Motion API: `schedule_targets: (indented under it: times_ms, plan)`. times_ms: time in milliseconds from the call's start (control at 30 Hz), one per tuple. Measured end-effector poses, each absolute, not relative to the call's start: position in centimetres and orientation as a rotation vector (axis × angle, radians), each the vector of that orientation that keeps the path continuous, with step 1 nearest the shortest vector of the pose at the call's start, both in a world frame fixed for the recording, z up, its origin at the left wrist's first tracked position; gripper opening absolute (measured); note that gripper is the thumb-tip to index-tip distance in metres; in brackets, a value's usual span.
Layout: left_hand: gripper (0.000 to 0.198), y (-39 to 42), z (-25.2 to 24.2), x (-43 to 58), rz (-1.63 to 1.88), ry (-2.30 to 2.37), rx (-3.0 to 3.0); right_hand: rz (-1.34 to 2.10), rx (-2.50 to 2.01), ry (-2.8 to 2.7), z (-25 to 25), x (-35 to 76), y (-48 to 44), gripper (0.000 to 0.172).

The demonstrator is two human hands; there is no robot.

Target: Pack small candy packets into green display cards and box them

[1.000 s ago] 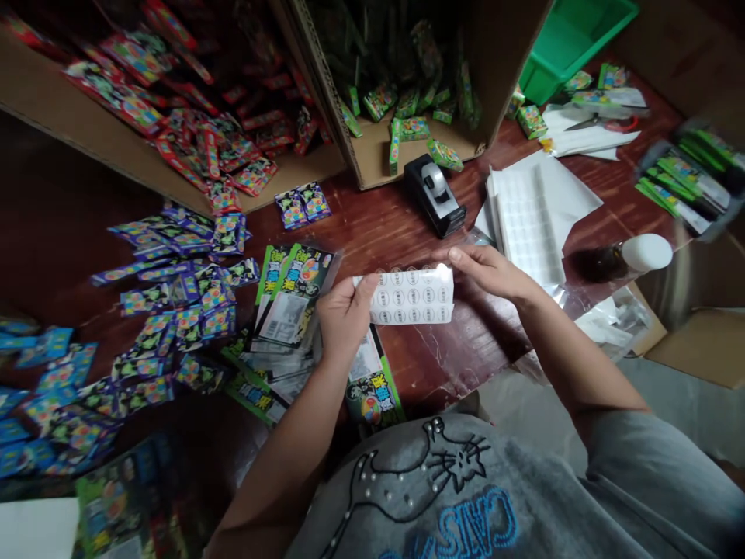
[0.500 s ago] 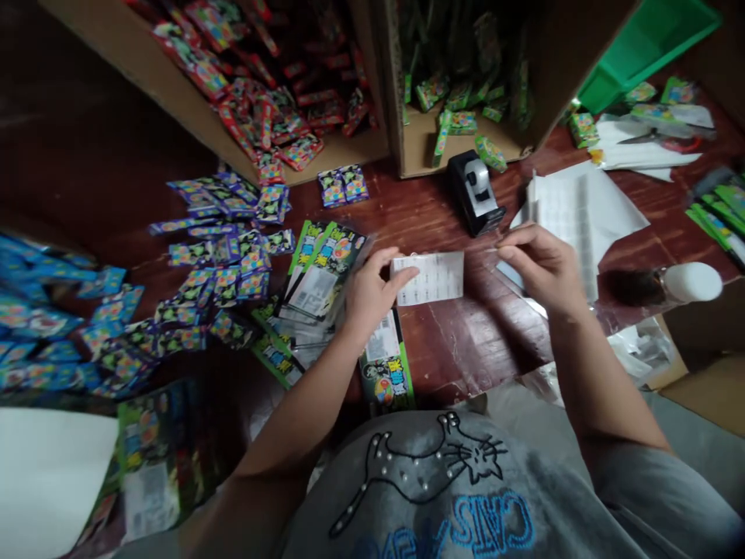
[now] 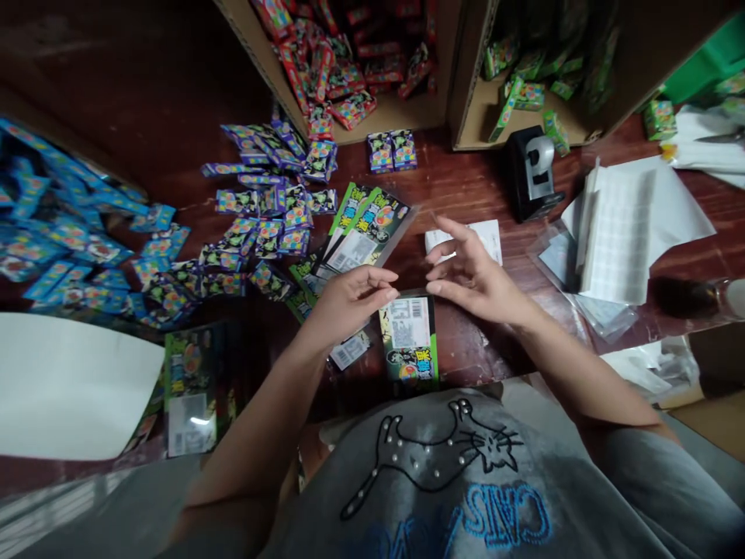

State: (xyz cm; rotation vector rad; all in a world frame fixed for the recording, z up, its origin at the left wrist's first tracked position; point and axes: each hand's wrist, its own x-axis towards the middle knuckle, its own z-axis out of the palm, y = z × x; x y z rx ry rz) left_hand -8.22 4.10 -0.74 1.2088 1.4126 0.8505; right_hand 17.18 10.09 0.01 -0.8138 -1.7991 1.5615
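The bare left hand (image 3: 352, 301) and right hand (image 3: 474, 281) were apart, fingers bent and parted, near a rectangular black-and-green plastic packet (image 3: 408, 338)

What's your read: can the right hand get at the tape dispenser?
Probably yes: the tape dispenser stands beyond the right hand, and only a low white label sheet seems to lie between them.

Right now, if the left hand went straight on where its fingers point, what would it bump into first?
Probably the right hand, which faces the left hand across a narrow gap, though this single view leaves their relative height unclear.
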Motion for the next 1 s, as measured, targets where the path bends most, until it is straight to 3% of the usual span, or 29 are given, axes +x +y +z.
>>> schedule_targets:
  times_ms: [300, 633, 867, 1000]
  plan:
    - [0.028, 3.1, -1.3, -9.7, 0.908, 1.414, 1.206, 1.659, -0.874, -1.680, -1.5, 15.2, 8.2, 0.105]
    - [0.024, 2.2, -2.0, -10.4, 0.975, 1.254, 1.400, 1.403, -0.987, -1.746, -2.2, 14.3, 7.2, 0.103]
    - [0.024, 0.6, -4.0, -9.6, 1.042, 1.290, 1.210, 1.016, -0.798, -2.260, -2.9, 15.8, 5.0, 0.090]
    - [0.019, 0.9, -3.8, -9.1, 1.041, 1.298, 1.247, 1.189, -0.854, -2.003, -0.7, 15.9, 7.3, 0.095]
